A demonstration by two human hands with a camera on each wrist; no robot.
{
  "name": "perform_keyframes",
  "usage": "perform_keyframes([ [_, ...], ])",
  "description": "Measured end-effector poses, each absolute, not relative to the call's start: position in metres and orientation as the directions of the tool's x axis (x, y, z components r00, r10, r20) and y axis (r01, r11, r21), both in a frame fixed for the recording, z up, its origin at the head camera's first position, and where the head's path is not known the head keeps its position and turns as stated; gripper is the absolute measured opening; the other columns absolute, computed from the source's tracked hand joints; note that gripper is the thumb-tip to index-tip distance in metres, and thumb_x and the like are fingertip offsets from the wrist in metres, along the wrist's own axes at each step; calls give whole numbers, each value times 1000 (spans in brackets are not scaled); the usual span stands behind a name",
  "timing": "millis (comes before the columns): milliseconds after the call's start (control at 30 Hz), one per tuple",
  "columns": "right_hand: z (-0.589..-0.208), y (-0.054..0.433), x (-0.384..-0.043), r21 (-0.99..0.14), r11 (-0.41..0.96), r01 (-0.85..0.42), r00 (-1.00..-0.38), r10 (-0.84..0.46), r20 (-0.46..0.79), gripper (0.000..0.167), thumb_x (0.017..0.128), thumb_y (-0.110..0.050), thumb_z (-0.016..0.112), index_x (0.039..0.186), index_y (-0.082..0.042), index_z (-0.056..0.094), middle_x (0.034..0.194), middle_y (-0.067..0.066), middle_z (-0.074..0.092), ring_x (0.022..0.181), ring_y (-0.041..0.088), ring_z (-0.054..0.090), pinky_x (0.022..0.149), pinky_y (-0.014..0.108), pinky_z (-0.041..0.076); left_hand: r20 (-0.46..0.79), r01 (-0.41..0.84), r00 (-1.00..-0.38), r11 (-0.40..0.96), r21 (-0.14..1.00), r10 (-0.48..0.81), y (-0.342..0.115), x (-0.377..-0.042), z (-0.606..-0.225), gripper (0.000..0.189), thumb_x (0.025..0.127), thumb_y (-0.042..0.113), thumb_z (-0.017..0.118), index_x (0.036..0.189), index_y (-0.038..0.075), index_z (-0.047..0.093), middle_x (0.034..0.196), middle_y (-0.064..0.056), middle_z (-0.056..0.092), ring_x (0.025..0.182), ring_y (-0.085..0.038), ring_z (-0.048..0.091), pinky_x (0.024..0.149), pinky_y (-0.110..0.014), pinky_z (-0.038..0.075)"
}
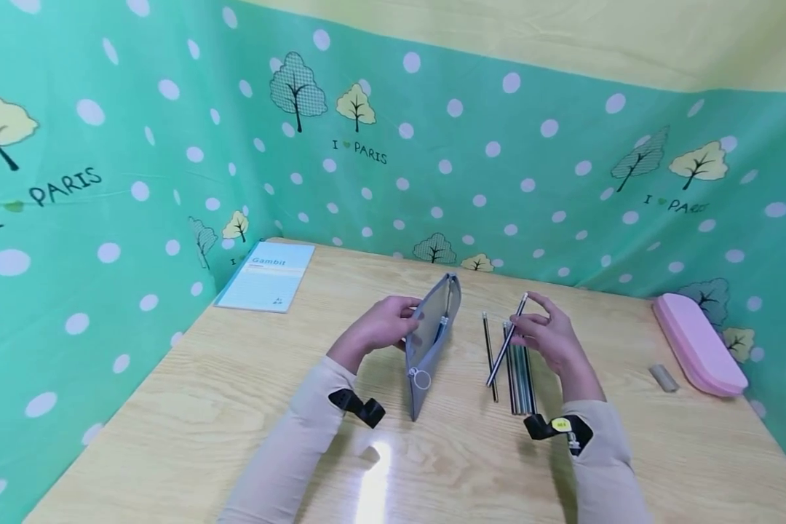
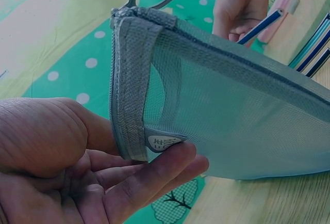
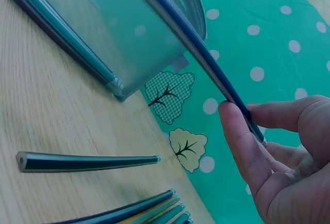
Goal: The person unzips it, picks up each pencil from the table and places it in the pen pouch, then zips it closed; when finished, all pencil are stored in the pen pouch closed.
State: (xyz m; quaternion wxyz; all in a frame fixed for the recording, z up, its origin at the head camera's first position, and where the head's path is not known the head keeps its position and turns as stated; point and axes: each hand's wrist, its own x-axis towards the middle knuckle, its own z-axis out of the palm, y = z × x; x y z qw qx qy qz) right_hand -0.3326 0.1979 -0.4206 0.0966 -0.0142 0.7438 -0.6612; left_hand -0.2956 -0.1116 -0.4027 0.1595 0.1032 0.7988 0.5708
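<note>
My left hand (image 1: 383, 324) grips one side of a grey mesh zip pouch (image 1: 421, 397), thumb on one face and fingers on the other. The pouch stands on edge, its zipped top parted, a round ring pull at the near end. Inside it at least one dark pencil (image 1: 441, 330) shows. To the right, my right hand (image 1: 550, 338) pinches a striped pencil (image 3: 191, 41) near its upper end between thumb and fingers. The pencil slants down toward the pouch. Below it a single pencil (image 3: 93, 162) lies on the table, beside a row of several pencils (image 1: 522, 386).
A blue-and-white notebook (image 1: 262, 276) lies at the table's back left. On the right are a pink pencil case (image 1: 697, 346) and a small grey eraser (image 1: 664, 378). A green dotted cloth (image 1: 471, 175) hangs along the back and left edges of the wooden table (image 1: 190, 393).
</note>
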Motion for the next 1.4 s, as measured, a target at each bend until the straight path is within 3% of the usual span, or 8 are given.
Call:
perform_keyframes([
  [367,-401,183,-326,-998,-39,55,-979,-198,-46,81,102,-1,60,165,-6,11,90,-8,73,84,8,73,74,19,63,-135,-12,-929,338,941,344,-110,-299,-403,49,106,1,49,154,-6,40,137,-28,62,100,-34,74,76,-37,66],
  [933,-388,147,-320,-996,-75,51,-986,-162,-38,78,102,0,61,166,-10,16,87,-8,72,80,8,72,76,21,63,-130,-4,-928,341,940,349,-109,-297,-403,48,105,0,48,152,-8,42,137,-29,61,100,-35,74,76,-38,66],
  [1167,-384,110,-319,-976,-212,56,-983,-184,-16,74,100,6,60,163,-9,24,85,-3,70,76,9,71,73,22,64,-131,-10,-931,336,942,341,-110,-295,-404,48,105,-1,49,152,-7,42,137,-29,62,100,-36,74,76,-39,66],
  [1400,-381,104,-320,-978,-205,42,-989,-150,-11,73,100,8,57,163,-10,25,81,-4,69,75,9,70,70,22,63,-130,-8,-927,327,945,351,-109,-296,-401,50,105,0,48,154,-7,40,138,-29,61,101,-37,74,78,-40,66],
])
